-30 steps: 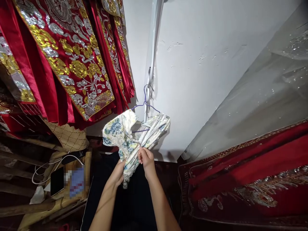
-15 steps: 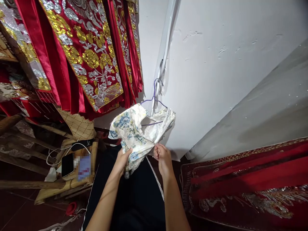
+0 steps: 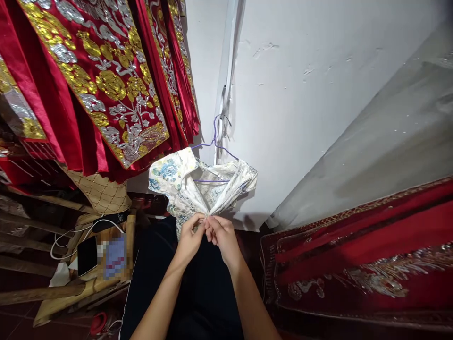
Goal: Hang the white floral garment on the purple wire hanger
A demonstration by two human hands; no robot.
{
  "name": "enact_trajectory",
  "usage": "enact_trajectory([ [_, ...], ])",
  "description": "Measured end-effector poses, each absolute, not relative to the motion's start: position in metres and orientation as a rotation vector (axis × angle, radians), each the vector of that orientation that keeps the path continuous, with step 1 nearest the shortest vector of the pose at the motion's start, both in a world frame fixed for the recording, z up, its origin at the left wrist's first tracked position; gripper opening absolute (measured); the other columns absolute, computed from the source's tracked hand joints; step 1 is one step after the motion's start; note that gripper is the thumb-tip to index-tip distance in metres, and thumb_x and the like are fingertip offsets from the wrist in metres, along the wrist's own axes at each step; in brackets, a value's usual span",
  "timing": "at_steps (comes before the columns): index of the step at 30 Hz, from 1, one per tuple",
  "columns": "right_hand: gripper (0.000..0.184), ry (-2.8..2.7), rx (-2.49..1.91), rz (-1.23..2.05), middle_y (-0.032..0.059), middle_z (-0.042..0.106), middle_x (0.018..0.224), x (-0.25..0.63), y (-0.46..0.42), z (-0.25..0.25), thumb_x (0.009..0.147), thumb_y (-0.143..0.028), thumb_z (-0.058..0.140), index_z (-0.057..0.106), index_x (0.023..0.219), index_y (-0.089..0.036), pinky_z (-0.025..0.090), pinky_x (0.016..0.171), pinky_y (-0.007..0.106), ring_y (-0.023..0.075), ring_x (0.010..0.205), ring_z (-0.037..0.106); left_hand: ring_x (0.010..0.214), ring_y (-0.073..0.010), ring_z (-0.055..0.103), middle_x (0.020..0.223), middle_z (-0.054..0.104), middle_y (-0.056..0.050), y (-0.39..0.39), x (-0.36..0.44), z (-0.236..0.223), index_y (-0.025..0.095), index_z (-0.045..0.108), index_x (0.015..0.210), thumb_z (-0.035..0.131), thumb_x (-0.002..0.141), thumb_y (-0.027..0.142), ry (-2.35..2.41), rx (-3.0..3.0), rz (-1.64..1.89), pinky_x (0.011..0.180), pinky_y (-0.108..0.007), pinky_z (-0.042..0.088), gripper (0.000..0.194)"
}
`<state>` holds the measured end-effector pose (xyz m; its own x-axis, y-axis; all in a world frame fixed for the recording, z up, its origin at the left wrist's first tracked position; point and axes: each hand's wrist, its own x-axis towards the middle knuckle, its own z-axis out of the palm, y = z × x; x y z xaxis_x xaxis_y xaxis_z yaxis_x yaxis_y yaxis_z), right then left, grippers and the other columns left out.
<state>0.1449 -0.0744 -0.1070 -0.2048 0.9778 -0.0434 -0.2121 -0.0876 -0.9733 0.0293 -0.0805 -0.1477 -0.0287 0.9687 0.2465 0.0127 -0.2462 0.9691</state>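
Note:
A white floral dress (image 3: 173,177) with blue and yellow flowers is on a purple wire hanger (image 3: 214,141), in front of me. Its neckline gapes in a V, with the hanger's lower bar showing inside. My left hand (image 3: 191,236) pinches one front edge at the bottom of the V. Touching it, my right hand (image 3: 221,236) pinches the other edge at the same spot. Both sets of fingers are closed, and they hide whatever small part lies between them. The garment's lower portion hangs behind my hands, mostly out of sight.
Red garments embroidered in gold and silver (image 3: 116,89) hang at the left. Below them a bamboo chair (image 3: 81,293) bears a phone (image 3: 87,255) and a white cable. A white wall (image 3: 283,118) stands ahead. More red embroidered fabric (image 3: 354,264) lies at the right.
My right hand first pulled the front edge out to the right, then came back to the middle. My left hand moved from the garment's side up to meet it at the V.

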Motion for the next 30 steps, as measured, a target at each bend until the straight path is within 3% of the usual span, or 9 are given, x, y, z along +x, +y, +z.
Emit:
enact_trajectory([
  [3, 0.029, -0.934, -0.948, 1.528, -0.0051, 0.047, 0.045, 0.155, -0.047, -0.078, 0.084, -0.038, 0.060, 0.056, 0.064, -0.018, 0.018, 0.038, 0.021, 0.0052, 0.037, 0.031, 0.080, -0.0170, 0.059, 0.081, 0.063, -0.002, -0.085, 0.021, -0.148, 0.019, 0.063, 0.086, 0.058, 0.093, 0.037, 1.138, 1.454, 1.342, 0.077, -0.026, 0.045, 0.020],
  [7, 0.020, -0.813, -0.822, 1.452, -0.0046, 0.051, 0.047, 0.158, 0.003, -0.023, 0.077, -0.030, 0.065, 0.055, 0.064, -0.017, 0.020, 0.036, 0.018, 0.0041, 0.038, 0.034, 0.072, -0.0156, 0.057, 0.075, 0.060, -0.001, -0.083, 0.011, -0.157, 0.018, 0.061, 0.083, 0.057, 0.092, 0.041, 1.229, 1.496, 1.302, 0.066, -0.024, 0.043, 0.025],
  [12, 0.018, -0.889, -0.775, 1.279, -0.0019, 0.057, 0.047, 0.146, 0.018, 0.026, 0.080, -0.027, 0.060, 0.058, 0.066, -0.016, 0.023, 0.035, 0.016, 0.0045, 0.037, 0.039, 0.067, -0.0153, 0.055, 0.070, 0.056, 0.001, -0.056, -0.017, -0.160, 0.017, 0.060, 0.078, 0.058, 0.090, 0.038, 1.335, 1.654, 1.266, 0.063, -0.024, 0.042, 0.024],
  [14, 0.020, -1.008, -0.767, 1.250, -0.0015, 0.058, 0.047, 0.141, 0.009, 0.029, 0.083, -0.028, 0.059, 0.059, 0.067, -0.016, 0.025, 0.035, 0.016, 0.0048, 0.036, 0.040, 0.071, -0.0172, 0.058, 0.072, 0.059, -0.001, -0.044, -0.027, -0.149, 0.017, 0.062, 0.078, 0.061, 0.088, 0.035, 1.342, 1.674, 1.266, 0.068, -0.027, 0.045, 0.021],
  [19, 0.025, -1.259, -0.746, 1.198, -0.0025, 0.058, 0.046, 0.126, -0.016, 0.030, 0.086, -0.030, 0.056, 0.058, 0.065, -0.017, 0.033, 0.041, 0.016, 0.0063, 0.039, 0.045, 0.091, -0.0202, 0.064, 0.098, 0.069, -0.005, -0.030, -0.028, -0.074, 0.020, 0.067, 0.106, 0.062, 0.089, 0.031, 1.331, 1.805, 1.524, 0.083, -0.031, 0.047, 0.021],
  [23, 0.028, -1.340, -0.728, 1.114, -0.0041, 0.055, 0.046, 0.121, -0.023, 0.042, 0.089, -0.033, 0.054, 0.059, 0.066, -0.018, 0.035, 0.045, 0.017, 0.0062, 0.041, 0.045, 0.067, -0.0139, 0.055, 0.071, 0.061, 0.000, -0.032, -0.014, -0.010, 0.018, 0.065, 0.078, 0.061, 0.091, 0.032, 1.400, 1.861, 1.874, 0.067, -0.025, 0.042, 0.020],
  [26, 0.028, -1.340, -0.723, 1.068, -0.0038, 0.055, 0.048, 0.123, -0.021, 0.043, 0.089, -0.034, 0.055, 0.059, 0.066, -0.018, 0.035, 0.046, 0.018, 0.0065, 0.043, 0.045, 0.056, -0.0106, 0.045, 0.059, 0.049, 0.004, -0.034, -0.010, 0.003, 0.018, 0.055, 0.064, 0.064, 0.089, 0.033, 1.360, 1.770, 1.925, 0.057, -0.023, 0.035, 0.031],
  [28, 0.027, -1.304, -0.731, 1.063, -0.0034, 0.055, 0.048, 0.126, -0.017, 0.038, 0.089, -0.033, 0.056, 0.059, 0.066, -0.018, 0.034, 0.045, 0.018, 0.0068, 0.043, 0.045, 0.053, -0.0104, 0.047, 0.056, 0.051, 0.004, -0.034, -0.012, -0.002, 0.018, 0.055, 0.065, 0.062, 0.090, 0.036, 1.320, 1.696, 1.785, 0.054, -0.023, 0.035, 0.031],
  [30, 0.026, -1.259, -0.746, 1.070, -0.0032, 0.055, 0.047, 0.130, -0.012, 0.030, 0.088, -0.033, 0.057, 0.059, 0.066, -0.018, 0.032, 0.043, 0.018, 0.0068, 0.042, 0.044, 0.050, -0.0121, 0.052, 0.056, 0.059, 0.003, -0.032, -0.016, -0.011, 0.018, 0.062, 0.078, 0.062, 0.089, 0.038, 1.320, 1.633, 1.571, 0.051, -0.023, 0.037, 0.023],
])
